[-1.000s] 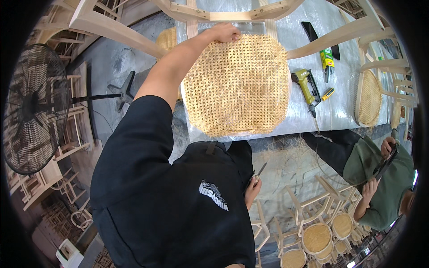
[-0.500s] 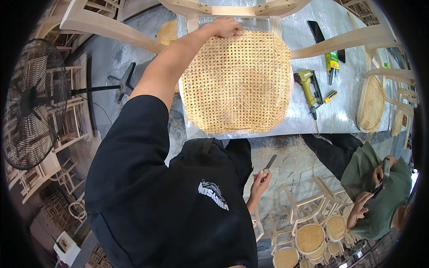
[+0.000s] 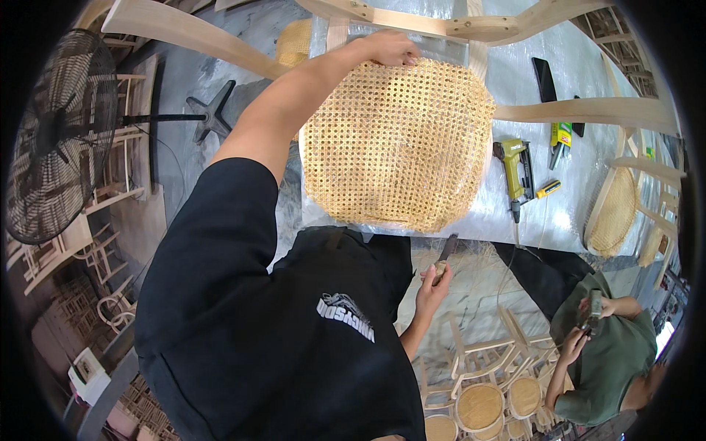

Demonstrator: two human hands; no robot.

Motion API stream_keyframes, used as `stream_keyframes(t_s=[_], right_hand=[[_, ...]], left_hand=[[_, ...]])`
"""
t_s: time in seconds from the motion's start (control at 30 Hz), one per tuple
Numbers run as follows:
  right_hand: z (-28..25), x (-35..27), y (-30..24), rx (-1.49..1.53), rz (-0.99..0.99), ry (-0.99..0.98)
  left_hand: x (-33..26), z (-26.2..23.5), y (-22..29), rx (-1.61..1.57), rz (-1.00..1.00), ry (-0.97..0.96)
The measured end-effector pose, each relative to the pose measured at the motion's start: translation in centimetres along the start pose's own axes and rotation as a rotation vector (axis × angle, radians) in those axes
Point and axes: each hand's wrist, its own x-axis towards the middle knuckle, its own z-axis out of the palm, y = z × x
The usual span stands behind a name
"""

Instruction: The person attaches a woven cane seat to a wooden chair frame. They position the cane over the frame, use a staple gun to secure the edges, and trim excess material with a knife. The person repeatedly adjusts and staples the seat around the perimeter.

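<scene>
A sheet of woven cane webbing (image 3: pixel 401 143) lies over the seat of a pale wooden chair frame (image 3: pixel 456 26) on a table covered in clear plastic (image 3: pixel 507 220). My left hand (image 3: pixel 390 48) reaches across and grips the far edge of the cane, fingers curled over it. My right hand (image 3: pixel 434 283) is low beside my body, just under the table's front edge. It holds a small knife-like tool (image 3: pixel 447 250) with its dark blade pointing up toward the near edge of the cane.
A yellow-green staple gun (image 3: pixel 515 173), a yellow-handled screwdriver (image 3: pixel 548 189) and a black flat object (image 3: pixel 544 79) lie on the table to the right. Another person in a green shirt (image 3: pixel 603 360) sits lower right. A standing fan (image 3: pixel 51 132) is left; unfinished chairs (image 3: pixel 478 404) stand below.
My right hand has lifted the tool from beside my hip up toward the table's front edge. My left hand has stayed on the far edge of the cane.
</scene>
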Motion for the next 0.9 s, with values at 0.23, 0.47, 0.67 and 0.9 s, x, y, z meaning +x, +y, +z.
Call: stream_keyframes(t_s=[0.23,0.47,0.67,0.9], right_hand=[[-0.1,3.1,-0.5,0.05,-0.034,-0.023],[-0.1,7.0,-3.5,0.106,-0.076,-0.116],[1.4,9.3,-6.8,0.1,-0.35,-0.116],[5.9,13.0,-15.1,-0.077,-0.485,-0.138]], left_hand=[[0.3,-0.2,0.0,0.023,-0.008,-0.03],[0.5,-0.5,-0.1,-0.01,-0.023,-0.046],[0.8,-0.7,0.6,-0.132,-0.01,-0.074],[1.2,-1.3,0.0,-0.118,0.006,-0.059]])
